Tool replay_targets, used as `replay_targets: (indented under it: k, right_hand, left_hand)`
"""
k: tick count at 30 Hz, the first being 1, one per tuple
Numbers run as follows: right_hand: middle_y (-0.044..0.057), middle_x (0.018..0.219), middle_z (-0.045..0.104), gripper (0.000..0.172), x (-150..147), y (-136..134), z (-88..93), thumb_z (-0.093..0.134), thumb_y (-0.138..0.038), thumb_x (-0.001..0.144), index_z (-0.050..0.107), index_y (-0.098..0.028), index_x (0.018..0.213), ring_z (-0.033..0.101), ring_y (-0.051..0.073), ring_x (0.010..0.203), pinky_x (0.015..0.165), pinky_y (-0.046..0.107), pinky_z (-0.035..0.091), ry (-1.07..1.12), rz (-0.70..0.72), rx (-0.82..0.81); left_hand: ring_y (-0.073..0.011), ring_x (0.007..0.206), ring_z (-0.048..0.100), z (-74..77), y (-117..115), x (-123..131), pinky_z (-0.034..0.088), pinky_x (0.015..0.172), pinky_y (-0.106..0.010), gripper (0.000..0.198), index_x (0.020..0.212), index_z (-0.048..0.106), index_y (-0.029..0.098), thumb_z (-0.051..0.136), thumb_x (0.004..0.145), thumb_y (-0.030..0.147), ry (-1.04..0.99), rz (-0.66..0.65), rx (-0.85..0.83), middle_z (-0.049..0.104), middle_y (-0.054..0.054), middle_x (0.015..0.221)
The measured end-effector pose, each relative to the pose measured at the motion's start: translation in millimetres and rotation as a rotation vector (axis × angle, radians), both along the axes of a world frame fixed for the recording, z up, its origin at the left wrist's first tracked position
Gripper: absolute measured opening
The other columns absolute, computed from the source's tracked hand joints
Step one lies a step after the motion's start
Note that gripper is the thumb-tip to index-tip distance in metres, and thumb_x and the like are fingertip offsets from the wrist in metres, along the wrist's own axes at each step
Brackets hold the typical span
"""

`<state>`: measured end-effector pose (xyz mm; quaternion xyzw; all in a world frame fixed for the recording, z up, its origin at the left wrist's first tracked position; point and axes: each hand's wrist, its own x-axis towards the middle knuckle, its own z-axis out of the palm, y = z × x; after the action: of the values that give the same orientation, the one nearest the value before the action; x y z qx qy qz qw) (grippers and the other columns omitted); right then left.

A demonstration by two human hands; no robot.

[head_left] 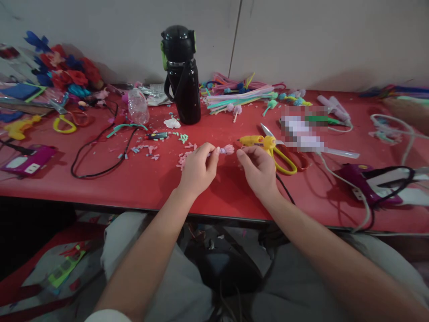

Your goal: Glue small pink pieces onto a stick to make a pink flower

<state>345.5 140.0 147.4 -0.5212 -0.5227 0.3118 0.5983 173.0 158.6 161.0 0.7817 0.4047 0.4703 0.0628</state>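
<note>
Near the middle of the red table (150, 179), my left hand (200, 166) pinches a small pink and lilac craft piece (227, 150), whose pink tuft points right. My right hand (258, 166) is closed a little to the right, thumb against the fingers; what it holds, if anything, is too small to make out. Small pink pieces (182, 159) lie just left of my left hand. Beyond my right hand are a yellow glue gun (252, 140) and scissors with yellow and red handles (284, 162).
A black bottle (187, 89) stands behind my left hand. Pipe cleaners (241, 95) lie along the wall. A black cable (97, 175) loops at the left, near a purple power strip (28, 160); another purple strip (360, 179) is at the right, with white cords.
</note>
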Motion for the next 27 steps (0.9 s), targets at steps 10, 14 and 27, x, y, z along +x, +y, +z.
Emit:
replay_targets:
  k: [10, 14, 27]
  right_hand:
    - [0.007, 0.088, 0.078, 0.034, -3.5, -5.2, 7.2, 0.075, -0.053, 0.082, 0.073, -0.02, 0.091, 0.074, 0.021, 0.078, 0.072, 0.036, 0.062, -0.019, 0.083, -0.009]
    - [0.007, 0.087, 0.078, 0.037, -4.5, -5.1, 6.8, 0.076, -0.057, 0.082, 0.073, -0.02, 0.089, 0.074, 0.021, 0.078, 0.07, 0.035, 0.062, -0.033, 0.078, -0.01]
    - [0.008, 0.088, 0.078, 0.038, -4.0, -3.1, 3.9, 0.079, -0.057, 0.08, 0.072, -0.02, 0.087, 0.073, 0.021, 0.077, 0.072, 0.036, 0.062, -0.005, 0.063, -0.014]
  left_hand:
    - [-0.0132, 0.062, 0.057, 1.6, -1.5, -3.8, 0.04, 0.061, -0.027, 0.026, 0.08, 0.052, 0.021, 0.053, 0.103, 0.032, 0.001, 0.001, -0.051, 0.06, 0.0, 0.069]
    - [-0.0132, 0.064, 0.058, 2.9, -4.1, -1.1, 0.042, 0.063, -0.027, 0.025, 0.079, 0.051, 0.021, 0.053, 0.103, 0.03, 0.022, -0.017, -0.034, 0.061, 0.0, 0.07]
    - [-0.0127, 0.062, 0.056, 0.9, -4.4, 0.1, 0.042, 0.063, -0.026, 0.022, 0.081, 0.052, 0.02, 0.053, 0.103, 0.025, 0.045, -0.057, -0.006, 0.058, 0.001, 0.068]
